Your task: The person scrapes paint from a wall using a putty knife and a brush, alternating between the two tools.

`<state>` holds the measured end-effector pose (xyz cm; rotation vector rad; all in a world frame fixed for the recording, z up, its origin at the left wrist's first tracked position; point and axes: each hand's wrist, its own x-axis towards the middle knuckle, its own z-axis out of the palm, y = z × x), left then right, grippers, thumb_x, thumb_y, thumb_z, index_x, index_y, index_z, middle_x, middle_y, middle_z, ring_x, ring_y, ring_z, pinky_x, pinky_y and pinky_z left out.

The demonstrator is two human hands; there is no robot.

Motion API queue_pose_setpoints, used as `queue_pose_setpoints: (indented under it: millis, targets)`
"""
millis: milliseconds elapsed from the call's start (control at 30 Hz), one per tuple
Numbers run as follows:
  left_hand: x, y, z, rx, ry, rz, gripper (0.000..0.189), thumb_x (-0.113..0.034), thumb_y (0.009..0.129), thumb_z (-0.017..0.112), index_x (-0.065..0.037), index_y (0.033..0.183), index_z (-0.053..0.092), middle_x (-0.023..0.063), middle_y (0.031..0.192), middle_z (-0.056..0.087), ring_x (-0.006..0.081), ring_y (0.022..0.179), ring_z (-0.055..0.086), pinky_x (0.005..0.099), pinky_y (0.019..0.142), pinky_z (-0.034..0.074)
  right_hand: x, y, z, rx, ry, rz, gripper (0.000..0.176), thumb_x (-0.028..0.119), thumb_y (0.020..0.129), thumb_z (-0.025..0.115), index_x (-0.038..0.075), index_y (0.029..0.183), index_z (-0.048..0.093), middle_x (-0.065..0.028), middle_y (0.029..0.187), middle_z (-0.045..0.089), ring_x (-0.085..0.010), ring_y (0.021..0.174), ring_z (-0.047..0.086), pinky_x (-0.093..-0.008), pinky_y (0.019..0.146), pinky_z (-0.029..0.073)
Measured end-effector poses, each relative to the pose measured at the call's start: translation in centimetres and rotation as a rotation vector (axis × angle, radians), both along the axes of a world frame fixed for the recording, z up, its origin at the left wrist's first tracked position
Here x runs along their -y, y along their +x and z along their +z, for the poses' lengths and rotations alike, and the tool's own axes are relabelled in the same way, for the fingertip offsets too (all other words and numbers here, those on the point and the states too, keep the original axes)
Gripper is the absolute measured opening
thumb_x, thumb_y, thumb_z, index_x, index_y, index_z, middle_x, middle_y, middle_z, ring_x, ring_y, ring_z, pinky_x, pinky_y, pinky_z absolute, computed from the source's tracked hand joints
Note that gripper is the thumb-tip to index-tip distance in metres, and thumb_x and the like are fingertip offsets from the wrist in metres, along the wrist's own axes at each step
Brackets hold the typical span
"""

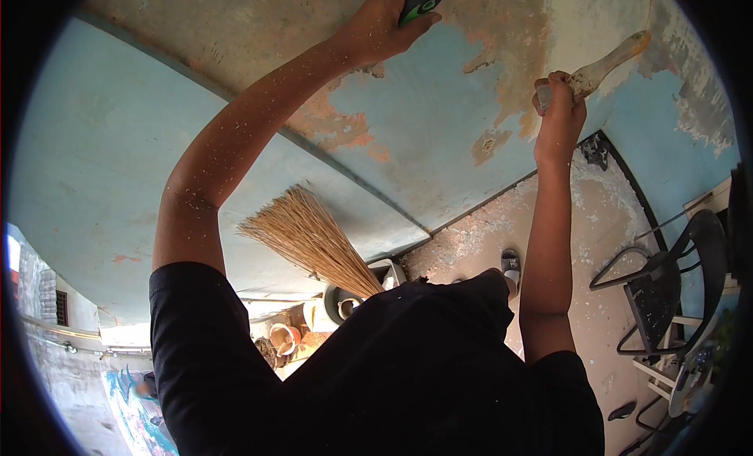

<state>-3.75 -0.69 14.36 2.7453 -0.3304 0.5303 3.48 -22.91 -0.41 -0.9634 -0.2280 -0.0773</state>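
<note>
My left hand (382, 26) is raised against the peeling wall (408, 118) and closed around a black and green handle (421, 6). The working end of that tool is hidden. Pale flakes speckle my left forearm. To the right, my right hand (561, 111) is closed on a flat tool with a worn, whitish handle (608, 66) that points up and right and ends in a yellowish tip. A greyish part of it shows by my fingers; its kind is not clear. Around both hands, light blue paint is broken by bare brown and grey patches.
A straw broom (314, 240) leans bristles up by the wall, near buckets (285, 338). Paint chips litter the floor (584, 213). Black chairs (659, 287) stand at the right. A sandalled foot (511, 264) shows below, and a loose dark sandal (622, 411) lies lower right.
</note>
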Motion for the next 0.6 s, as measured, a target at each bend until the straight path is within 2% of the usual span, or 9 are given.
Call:
queue_pose_setpoints:
  millis: [67, 133, 167, 233, 433, 500, 533, 567, 600]
  targets:
    - [0.5, -0.3, 0.2, 0.007, 0.028, -0.024, 0.030, -0.023, 0.099, 0.059, -0.001, 0.119, 0.056, 0.0062, 0.075, 0.053, 0.0156, 0.066, 0.048, 0.0323, 0.059, 0.044, -0.4, -0.2, -0.1, 0.007, -0.008, 0.007, 0.021, 0.024, 0.090, 0.061, 0.004, 0.097, 0.058, -0.0034, 0.091, 0.059, -0.0102, 0.079, 0.049, -0.0262, 0.070, 0.039]
    - [1.4, -0.8, 0.5, -0.195, -0.051, 0.102, 0.033, -0.024, 0.099, 0.060, -0.003, 0.124, 0.054, 0.0080, 0.079, 0.058, 0.0162, 0.067, 0.055, 0.0360, 0.060, 0.053, -0.6, -0.5, 0.0, 0.013, -0.016, 0.015, 0.021, 0.024, 0.090, 0.061, 0.004, 0.096, 0.058, -0.0027, 0.090, 0.059, -0.0094, 0.077, 0.048, -0.0256, 0.069, 0.039]
    - [1.2, -0.5, 0.0, -0.195, -0.050, 0.103, 0.033, -0.024, 0.099, 0.060, -0.003, 0.124, 0.054, 0.0080, 0.079, 0.058, 0.0162, 0.067, 0.055, 0.0360, 0.060, 0.053, -0.5, -0.5, 0.3, 0.049, -0.058, 0.069, 0.020, 0.024, 0.090, 0.060, 0.006, 0.098, 0.058, -0.0030, 0.091, 0.059, -0.0105, 0.080, 0.051, -0.0279, 0.071, 0.041]
    - [0.1, 0.2, -1.6, -0.048, 0.037, 0.138, 0.029, -0.029, 0.096, 0.065, -0.003, 0.109, 0.060, 0.0027, 0.066, 0.056, 0.0099, 0.058, 0.052, 0.0298, 0.054, 0.045, -0.4, -0.8, 1.3, 0.084, -0.100, 0.123, 0.020, 0.025, 0.090, 0.060, 0.008, 0.101, 0.059, -0.0032, 0.092, 0.059, -0.0116, 0.083, 0.054, -0.0303, 0.073, 0.043]
    - [-1.0, 0.9, -2.4, 0.070, 0.062, -0.005, 0.029, -0.028, 0.095, 0.065, -0.003, 0.109, 0.060, 0.0036, 0.065, 0.056, 0.0106, 0.056, 0.053, 0.0299, 0.051, 0.045, 1.1, -1.6, 6.5, 0.257, 0.093, 0.165, 0.015, 0.019, 0.091, 0.057, 0.008, 0.101, 0.057, -0.0044, 0.094, 0.056, -0.0147, 0.088, 0.054, -0.0339, 0.080, 0.044]
    - [-0.8, 0.7, -2.4, 0.033, 0.055, 0.012, 0.029, -0.027, 0.095, 0.066, -0.003, 0.109, 0.060, 0.0039, 0.065, 0.056, 0.0106, 0.056, 0.054, 0.0301, 0.050, 0.046, 2.2, -0.8, 7.3, 0.379, 0.296, 0.203, 0.014, 0.017, 0.091, 0.056, 0.007, 0.101, 0.056, -0.0050, 0.092, 0.054, -0.0154, 0.086, 0.054, -0.0351, 0.081, 0.045]
    - [-0.7, 0.5, -2.3, -0.004, 0.045, 0.029, 0.029, -0.027, 0.095, 0.066, -0.002, 0.110, 0.060, 0.0042, 0.065, 0.057, 0.0106, 0.056, 0.054, 0.0304, 0.050, 0.046, 2.6, -0.4, 7.3, 0.366, 0.422, 0.215, 0.010, 0.014, 0.091, 0.056, 0.007, 0.097, 0.057, -0.0038, 0.089, 0.055, -0.0159, 0.081, 0.053, -0.0346, 0.077, 0.046]
    - [-0.6, 0.4, -2.1, -0.002, 0.043, 0.035, 0.029, -0.027, 0.095, 0.066, -0.002, 0.110, 0.060, 0.0042, 0.065, 0.057, 0.0106, 0.056, 0.054, 0.0304, 0.050, 0.046, 0.7, 1.0, 5.2, 0.367, 0.421, 0.221, 0.010, 0.014, 0.091, 0.056, 0.007, 0.097, 0.057, -0.0038, 0.089, 0.055, -0.0159, 0.081, 0.053, -0.0346, 0.077, 0.046]
    - [-0.6, 0.1, -1.7, -0.009, 0.035, 0.053, 0.029, -0.026, 0.095, 0.066, -0.002, 0.110, 0.059, 0.0047, 0.066, 0.057, 0.0108, 0.055, 0.055, 0.0304, 0.049, 0.047, -2.9, 2.9, 1.2, 0.477, -0.014, -0.094, 0.018, 0.021, 0.092, 0.056, 0.004, 0.096, 0.059, -0.0033, 0.086, 0.058, -0.0150, 0.078, 0.055, -0.0330, 0.073, 0.046]
